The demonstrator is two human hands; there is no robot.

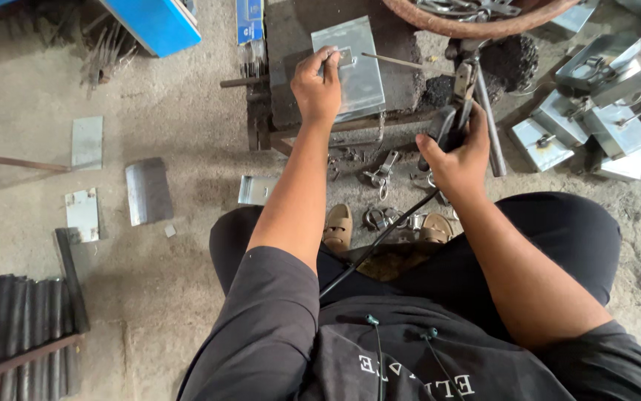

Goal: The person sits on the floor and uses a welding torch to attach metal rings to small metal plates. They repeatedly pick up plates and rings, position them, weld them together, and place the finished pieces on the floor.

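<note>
1. Your left hand (316,83) rests on the grey sheet-metal box (351,68), fingertips curled down and pressing a small metal fitting (343,56) against its top face.
2. The box lies flat on a dark, scorched work block (402,44) directly ahead of your knees.
3. Your right hand (460,157) is closed in a full grip around the electrode holder (454,111), which points up and away from you.
4. A thin welding rod (402,62) extends from the holder's clamp toward the box; its tip lies just beside the fitting.
5. The holder's black cable (376,249) runs back across your lap.
6. Loose metal latches (380,174) lie on the floor between the block and your sandalled feet (339,226).
7. A pile of similar metal boxes (595,104) sits well to your right.
8. Flat sheet offcuts (148,190) lie on the concrete floor (179,134) to your left, near a stack of dark corrugated sheets (8,319).
</note>
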